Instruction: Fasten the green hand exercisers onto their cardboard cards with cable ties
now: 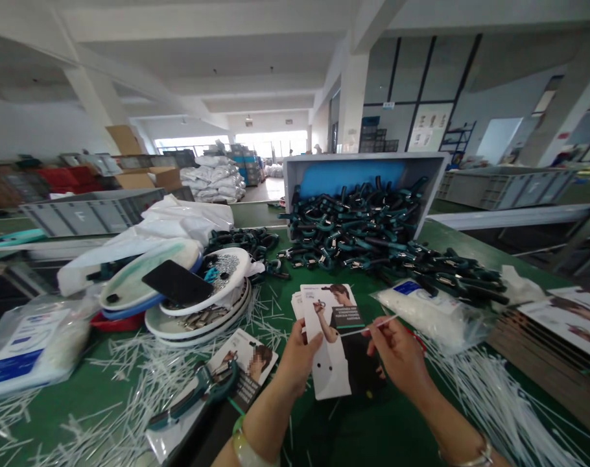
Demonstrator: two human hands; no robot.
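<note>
My left hand (295, 357) is closed on the left edge of a printed packaging card (331, 376), thumb on its front. The card has small punched holes and a folded lower part. My right hand (402, 357) pinches a thin white cable tie (356, 331), whose far end meets the card near a hole; whether it passes through cannot be seen. Behind the held card lie more cards (297, 303). To the left of my left hand, green-handled pliers (220, 383) rest on another printed card (250, 353).
A grey crate (436, 194) on its side spills many pliers (353, 227) across the green table. Loose cable ties (499, 408) lie right and left. Stacked bowls (198, 337) with metal parts and a black phone (176, 283) stand left. A bagged bundle (431, 311) and card stack (542, 363) sit right.
</note>
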